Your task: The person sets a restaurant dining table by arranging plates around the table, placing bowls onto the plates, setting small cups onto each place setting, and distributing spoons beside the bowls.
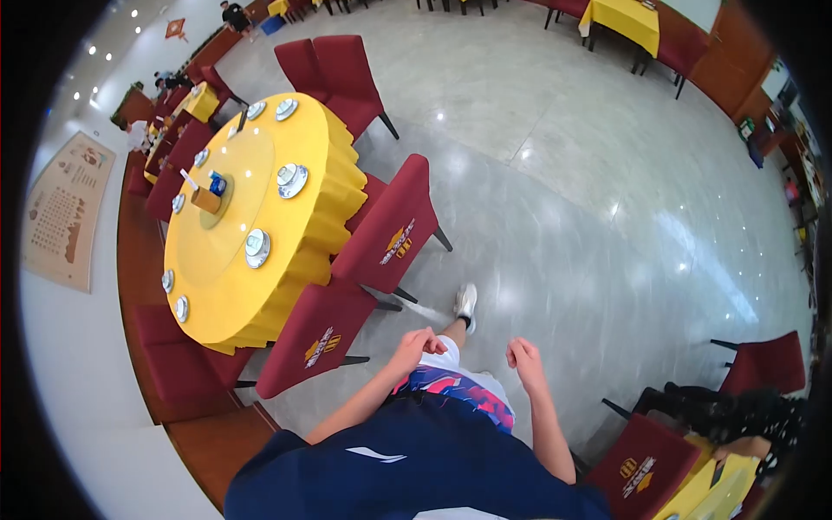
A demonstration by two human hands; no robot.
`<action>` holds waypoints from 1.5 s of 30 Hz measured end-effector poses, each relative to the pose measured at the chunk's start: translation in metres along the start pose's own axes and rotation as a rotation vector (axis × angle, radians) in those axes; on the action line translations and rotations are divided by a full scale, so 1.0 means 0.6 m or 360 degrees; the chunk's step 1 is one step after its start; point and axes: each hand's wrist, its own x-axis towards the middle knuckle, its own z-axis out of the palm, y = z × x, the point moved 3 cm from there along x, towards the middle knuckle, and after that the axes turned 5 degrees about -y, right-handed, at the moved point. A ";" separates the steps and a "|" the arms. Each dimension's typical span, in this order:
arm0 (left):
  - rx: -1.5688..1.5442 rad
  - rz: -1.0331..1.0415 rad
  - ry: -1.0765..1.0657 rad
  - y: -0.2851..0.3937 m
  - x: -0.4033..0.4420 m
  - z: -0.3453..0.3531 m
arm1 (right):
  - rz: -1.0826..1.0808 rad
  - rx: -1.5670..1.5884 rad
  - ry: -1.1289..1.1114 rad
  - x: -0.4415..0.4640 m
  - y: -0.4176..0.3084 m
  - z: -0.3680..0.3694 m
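well, i see both of my hands with fingers loosely bent and nothing visible in either: the left hand point(419, 348) sits in front of the shirt point(407, 451), the right hand point(525, 359) just off to its right, apart from it. i can't tell whether either is fully closed. nearest the left grip, to its left and not touched, is a red chair point(299, 342) with a printed back; a second printed chair point(390, 230) stands beyond it, ahead of that hand. what could go wrong, i judge, is the left hand or elbow clipping the nearer back if i swing wide, or the shoe point(466, 305) catching a dark leg point(404, 295) if i drift left; the glossy floor point(537, 251) might be slick too. counting past the left grip: one round table point(221, 325) in yellow cloth, one glass turntable point(251, 182), one tan holder point(205, 200), one blue item point(217, 184), eight cup-and-saucer settings, and two chairs point(334, 82) side by side at the far end. below and right of the right grip i count two more red chairs point(637, 468) and one person point(737, 420) in spotted dark clothing.
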 end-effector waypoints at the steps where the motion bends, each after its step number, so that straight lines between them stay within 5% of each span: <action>1: -0.0092 0.0057 0.0052 0.004 0.028 -0.008 | -0.0041 -0.0153 -0.0077 0.046 -0.023 -0.002; 6: -0.0317 0.0215 0.0253 0.081 0.248 -0.072 | -0.0323 -0.0491 -0.0226 0.300 -0.214 0.038; 11: -0.0320 0.0192 -0.0006 0.209 0.441 -0.102 | -0.0213 -0.0461 -0.0409 0.449 -0.371 0.065; 15: 0.0039 0.0245 -0.0096 0.305 0.581 -0.108 | -0.0152 -0.0472 -0.0278 0.553 -0.416 0.005; 22: -0.0095 0.0152 -0.0091 0.445 0.826 -0.143 | 0.0096 -0.0133 -0.0500 0.761 -0.493 -0.060; 28: -0.0249 -0.0044 0.0290 0.527 1.027 -0.209 | 0.0124 0.0143 -0.0617 1.007 -0.653 -0.125; 35: -0.0505 0.0103 0.0624 0.684 1.192 -0.281 | 0.0172 0.0472 -0.0877 1.309 -0.856 -0.193; 45: -0.1077 0.0178 0.1138 0.723 1.351 -0.542 | 0.0384 0.0335 -0.1343 1.736 -0.991 0.056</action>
